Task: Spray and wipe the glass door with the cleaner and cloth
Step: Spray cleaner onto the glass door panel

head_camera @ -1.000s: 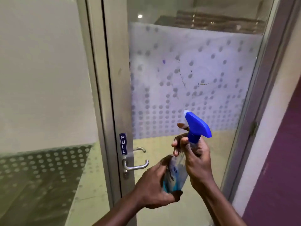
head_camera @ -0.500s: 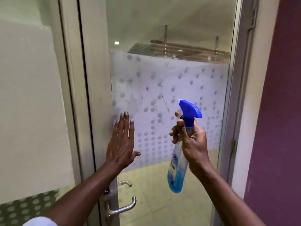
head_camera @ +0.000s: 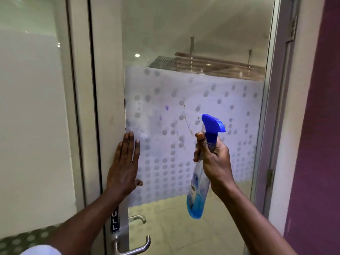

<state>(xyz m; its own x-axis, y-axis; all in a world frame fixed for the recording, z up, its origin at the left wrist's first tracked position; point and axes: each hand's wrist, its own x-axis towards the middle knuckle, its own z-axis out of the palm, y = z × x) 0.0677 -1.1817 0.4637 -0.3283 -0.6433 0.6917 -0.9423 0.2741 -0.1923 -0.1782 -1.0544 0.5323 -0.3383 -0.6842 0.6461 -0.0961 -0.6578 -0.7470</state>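
The glass door fills the middle, with a frosted dotted band across it that carries small purple and brown marks. My right hand grips the neck of a clear spray bottle with a blue trigger head and blue liquid at its bottom; the nozzle points at the glass, a finger on the trigger. My left hand lies flat with fingers spread on the door's left stile and the glass edge. No cloth is in view.
A metal lever handle and a PULL sign sit low on the stile. A fixed frosted glass panel stands to the left. On the right are the metal door frame and a purple wall.
A second ago both hands held the bottle low near the handle. My left hand then let go and went flat on the door; my right hand raised the bottle upright toward the glass.
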